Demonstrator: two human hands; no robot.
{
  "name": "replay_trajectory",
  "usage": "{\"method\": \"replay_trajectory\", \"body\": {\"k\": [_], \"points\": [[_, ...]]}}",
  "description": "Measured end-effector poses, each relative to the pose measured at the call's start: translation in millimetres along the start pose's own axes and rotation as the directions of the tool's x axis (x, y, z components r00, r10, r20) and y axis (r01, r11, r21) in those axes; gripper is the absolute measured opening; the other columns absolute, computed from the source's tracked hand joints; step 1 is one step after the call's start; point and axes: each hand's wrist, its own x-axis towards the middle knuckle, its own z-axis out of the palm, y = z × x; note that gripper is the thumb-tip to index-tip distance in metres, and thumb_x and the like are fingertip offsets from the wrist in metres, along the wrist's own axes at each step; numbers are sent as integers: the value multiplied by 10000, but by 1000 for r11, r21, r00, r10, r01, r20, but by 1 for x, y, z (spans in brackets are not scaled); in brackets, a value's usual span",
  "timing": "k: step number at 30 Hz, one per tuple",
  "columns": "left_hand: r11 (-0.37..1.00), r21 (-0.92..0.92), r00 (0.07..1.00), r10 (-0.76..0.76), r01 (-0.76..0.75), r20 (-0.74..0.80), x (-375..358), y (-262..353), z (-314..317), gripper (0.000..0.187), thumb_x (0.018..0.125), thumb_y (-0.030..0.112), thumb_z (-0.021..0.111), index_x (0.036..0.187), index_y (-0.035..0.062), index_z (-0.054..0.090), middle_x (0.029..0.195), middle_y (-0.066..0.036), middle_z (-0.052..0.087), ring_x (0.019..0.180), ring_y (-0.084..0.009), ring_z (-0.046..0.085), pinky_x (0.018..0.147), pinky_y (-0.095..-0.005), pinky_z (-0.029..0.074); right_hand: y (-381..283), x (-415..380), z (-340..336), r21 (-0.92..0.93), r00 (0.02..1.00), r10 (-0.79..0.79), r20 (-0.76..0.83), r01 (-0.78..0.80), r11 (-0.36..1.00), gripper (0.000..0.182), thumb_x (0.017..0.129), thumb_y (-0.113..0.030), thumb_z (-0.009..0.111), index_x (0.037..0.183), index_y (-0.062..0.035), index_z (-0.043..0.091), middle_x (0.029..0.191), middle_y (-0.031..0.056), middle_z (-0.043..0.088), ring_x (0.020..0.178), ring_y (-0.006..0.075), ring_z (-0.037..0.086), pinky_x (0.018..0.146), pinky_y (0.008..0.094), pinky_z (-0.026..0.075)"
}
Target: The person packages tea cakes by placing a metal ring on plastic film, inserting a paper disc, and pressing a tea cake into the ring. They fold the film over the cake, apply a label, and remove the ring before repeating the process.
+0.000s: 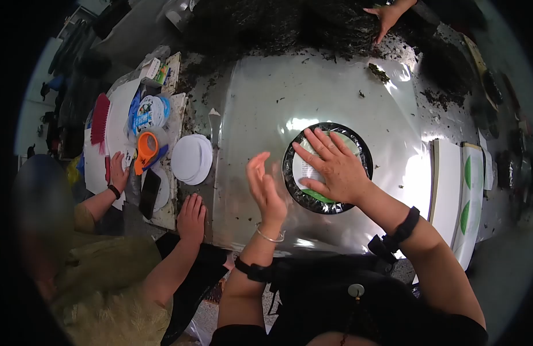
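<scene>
My right hand (334, 168) lies flat with spread fingers on a round package (361, 149) wrapped in black film. Beneath that palm, a round white and green label (304, 169) with fine print is partly covered. To the left of the package, my left hand (266, 190) is raised with its fingers apart and slightly bent, and it holds nothing. The package rests on a clear plastic sheet (261, 104) spread over the table.
White paper discs (191, 160) are stacked at the left, near a co-worker's hand (191, 219). Beyond are an orange tape dispenser (146, 149), a phone (150, 193) and a red brush (99, 120). Dark leafy material (266, 26) lies at the back, with another person's hand (387, 17) there.
</scene>
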Motion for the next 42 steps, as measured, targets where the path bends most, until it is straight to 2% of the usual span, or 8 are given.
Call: {"method": "replay_trajectory", "body": {"k": [7, 10, 16, 19, 21, 27, 37, 42], "points": [[863, -103, 840, -446, 495, 309, 1, -25, 13, 507, 1092, 330, 461, 1468, -10, 495, 1436, -148, 571, 1323, -222, 531, 1136, -356, 393, -15, -79, -51, 540, 558, -634, 536, 351, 765, 602, 1040, -421, 505, 1580, -182, 391, 1636, 72, 381, 1545, 307, 275, 1286, 502, 124], [735, -263, 738, -446, 625, 507, 15, -8, 29, 572, 1107, 415, 382, 1461, -19, 499, 1414, -119, 587, 1324, -204, 529, 1136, -332, 385, -10, -69, -52, 495, 893, -277, 355, 71, 866, 598, 1059, -387, 471, 1598, -161, 345, 1668, 54, 322, 1572, 294, 195, 1288, 505, 111], [932, 312, 631, -355, 183, 689, -88, 70, 151, 534, 1102, 317, 328, 1564, 51, 345, 1539, -106, 500, 1393, -239, 479, 1188, -379, 334, -24, -70, 11, 41, 1000, 9, 28, -11, 999, 607, 1056, -363, 460, 1611, -173, 305, 1675, 70, 297, 1575, 279, 182, 1288, 502, 99], [198, 980, 983, -182, 7, 29, -107, 102, 205, 530, 1056, 254, 462, 1547, 68, 388, 1531, -109, 513, 1366, -221, 522, 1166, -374, 367, -12, -99, 1, 32, 1000, 19, 3, -19, 999, 612, 1051, -367, 460, 1600, -135, 321, 1650, 73, 342, 1558, 264, 232, 1281, 496, 106], [797, -1, 621, 472, -604, 625, -41, 121, 122, 424, 1021, 201, 507, 1407, 35, 564, 1349, -144, 661, 1182, -280, 663, 1053, -379, 479, -2, -120, 4, 212, 1000, -2, -13, 5, 977, 593, 1062, -391, 423, 1590, -135, 340, 1641, 74, 355, 1567, 266, 211, 1288, 499, 73], [802, -103, 659, -402, 589, 636, -18, 28, 116, 779, 1062, 630, 286, 1491, 11, 487, 1531, -172, 490, 1418, -230, 440, 1198, -379, 312, -7, -127, 16, 144, 985, 171, -37, -164, 976, 611, 1059, -414, 390, 1598, -148, 286, 1658, 82, 308, 1580, 281, 160, 1286, 520, 39], [757, 229, 676, 350, -611, 649, -107, 152, 161, 937, 898, 651, 610, 1535, -5, 403, 1609, -279, 337, 1487, -474, 300, 1226, -570, 180, 10, -159, -16, 721, 899, 266, -349, 76, 688, 391, 1078, -312, 454, 1297, -50, 643, 1509, 164, 513, 1498, 316, 350, 1242, 489, 226], [673, 678, 715, -627, 297, 309, -46, 32, 116, 721, 803, 356, 853, 1244, -65, 468, 1364, -327, 562, 1202, -369, 609, 998, -447, 509, -58, -315, -17, 934, 952, 156, -264, 212, 289, 565, 1088, -336, 336, 940, -23, 783, 1149, 154, 743, 1289, 350, 563, 1212, 502, 258]]}}
